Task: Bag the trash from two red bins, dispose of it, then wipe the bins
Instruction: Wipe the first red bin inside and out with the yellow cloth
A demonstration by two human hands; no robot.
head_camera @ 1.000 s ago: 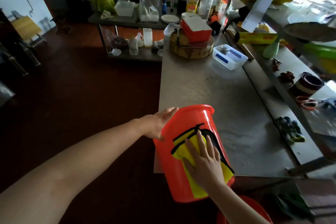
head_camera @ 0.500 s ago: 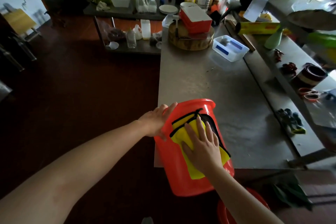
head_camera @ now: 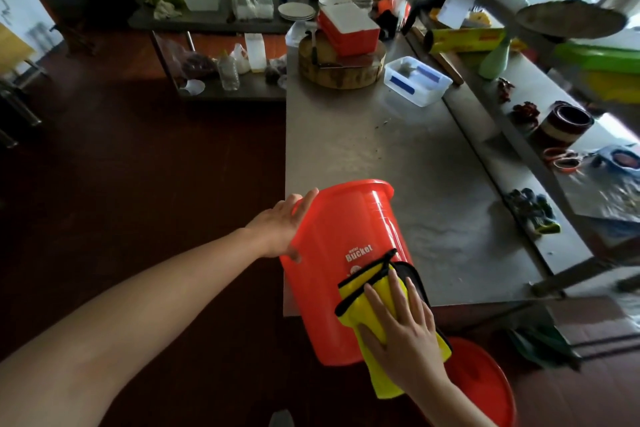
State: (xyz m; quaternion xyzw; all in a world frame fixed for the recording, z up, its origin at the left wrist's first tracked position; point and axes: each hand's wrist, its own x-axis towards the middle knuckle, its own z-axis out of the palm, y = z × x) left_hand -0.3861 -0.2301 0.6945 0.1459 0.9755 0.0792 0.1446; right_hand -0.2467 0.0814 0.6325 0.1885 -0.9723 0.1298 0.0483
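Red bin [head_camera: 346, 236]: held off the floor [head_camera: 138, 184] at the near corner of the bench [head_camera: 398, 156]. It is tilted, with the rim end away from the person and over the bench corner, and the base end toward them. Whether the rim rests on the bench top cannot be determined. The tilt turns the printed side wall upward, which is judged to give the wiping hand a broad face to work on.

Left hand [head_camera: 278, 230]: laid against the left wall below the rim, fingers extended, thumb lower on the wall. It braces rather than clasps, and is judged to counter pressure from the opposite side.

Right hand [head_camera: 403, 333]: fingers straight and spread, palm pressing a yellow cloth [head_camera: 358, 293] with black edging onto the wall near the base. One end of the cloth hangs free below the bin.

Second red bin [head_camera: 485, 388]: on the floor under the right forearm, partly hidden; condition not assessable.

Assessment: exterior wiping is in progress. Bagging and disposal appear complete, as no bag shows at the rim. The interior is not in view.
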